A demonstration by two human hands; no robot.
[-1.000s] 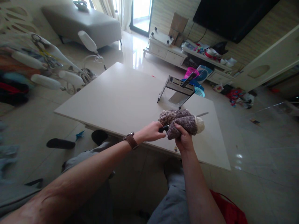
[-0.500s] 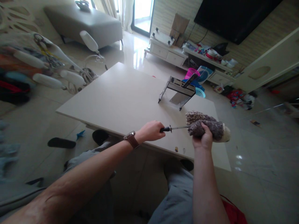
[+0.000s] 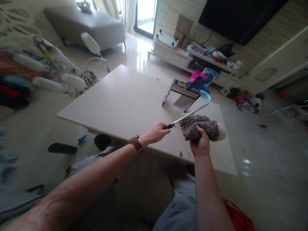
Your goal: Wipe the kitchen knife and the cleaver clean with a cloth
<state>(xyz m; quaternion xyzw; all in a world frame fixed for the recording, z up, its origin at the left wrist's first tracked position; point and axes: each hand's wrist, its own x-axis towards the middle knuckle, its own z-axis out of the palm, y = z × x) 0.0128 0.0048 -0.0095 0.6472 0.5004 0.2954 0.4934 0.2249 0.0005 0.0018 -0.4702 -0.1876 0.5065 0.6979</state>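
My left hand (image 3: 157,131), with a brown-strapped watch at the wrist, is closed around the black handle of a honing steel (image 3: 191,114). The bare grey rod points up and to the right, its tip over the far part of the white table (image 3: 115,96). My right hand (image 3: 201,141) grips a fuzzy grey-brown cloth (image 3: 204,129) with a cream end, thumb on top and the other fingers hidden beneath. The rod passes just in front of the cloth's upper left edge; whether they touch I cannot tell. Beyond stands a knife block (image 3: 184,91) with a black-handled knife (image 3: 194,82) in it.
Small stickers (image 3: 181,154) mark the table's near edge. Behind the table are a pink basket (image 3: 196,75) and a light-blue basket (image 3: 205,95). A chandelier-like lamp with white shades (image 3: 90,43) lies at the left. A red bag (image 3: 237,215) sits at lower right.
The rod, whose end was inside the cloth, is now out and angled upward. The cloth and my right hand have shifted left; my left hand has moved slightly up and left.
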